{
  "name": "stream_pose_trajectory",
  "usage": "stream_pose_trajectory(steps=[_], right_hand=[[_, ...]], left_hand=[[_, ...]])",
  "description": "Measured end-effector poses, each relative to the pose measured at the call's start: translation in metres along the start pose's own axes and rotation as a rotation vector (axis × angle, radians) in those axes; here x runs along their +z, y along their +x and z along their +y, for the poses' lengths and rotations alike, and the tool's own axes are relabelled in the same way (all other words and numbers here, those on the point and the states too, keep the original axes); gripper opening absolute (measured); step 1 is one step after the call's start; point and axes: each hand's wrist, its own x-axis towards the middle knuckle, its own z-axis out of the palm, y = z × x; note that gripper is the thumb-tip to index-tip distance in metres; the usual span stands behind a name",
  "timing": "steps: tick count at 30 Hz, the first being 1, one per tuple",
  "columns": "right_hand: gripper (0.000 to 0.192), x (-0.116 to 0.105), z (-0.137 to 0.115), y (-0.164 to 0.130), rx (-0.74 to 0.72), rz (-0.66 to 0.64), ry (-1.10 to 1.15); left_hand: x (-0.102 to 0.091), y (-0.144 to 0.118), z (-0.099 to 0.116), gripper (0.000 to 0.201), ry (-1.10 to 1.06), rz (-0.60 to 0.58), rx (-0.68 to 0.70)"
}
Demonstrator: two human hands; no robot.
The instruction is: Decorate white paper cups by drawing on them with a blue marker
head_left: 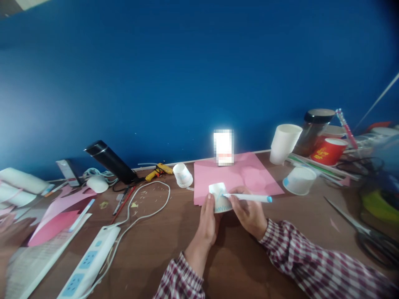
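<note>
Two patches defeat you: a pixelated card point(223, 147) by the wall, and blurred clutter at the right edge. Your brown tabletop point(162, 245) meets a blue wall point(187, 74). Your left hand point(208, 222) wraps its fingers around a small paper cup point(220, 197) tipped on its side above the pink sheet point(237, 176); your right hand point(249, 214) pinches a pen point(249, 197) whose tip touches the cup.

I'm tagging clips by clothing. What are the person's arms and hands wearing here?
Both arms wear long sleeves in a red, dark and white check, like a plaid shirt, with cuffs ending at the wrists. The left hand and the right hand are bare: no gloves, and no rings, watch or bracelet can be seen from this view.
</note>
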Motion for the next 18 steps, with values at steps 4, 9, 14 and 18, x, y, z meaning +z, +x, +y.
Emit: stream_pose_trajectory(steps=[4,9,14,18], right_hand=[[0.011,0.0002,-0.0003,0.0005,-0.002,0.005,-0.005],[0.011,-0.0002,-0.0011,0.001,-0.009,-0.003,-0.01],[0.011,-0.0003,-0.0023,-0.0001,-0.009,-0.019,0.002],[0.011,0.0005,-0.001,-0.0014,-0.021,-0.02,0.01]], left_hand=[[0.0003,0.0005,-0.0007,0.042,0.004,0.002,0.002],[0.001,0.0002,-0.0014,0.043,0.014,0.012,0.011],[0.0012,-0.0003,-0.0007,0.039,-0.013,-0.023,0.018],[0.0013,0.0002,0.0004,0.038,-0.053,-0.03,-0.001]])
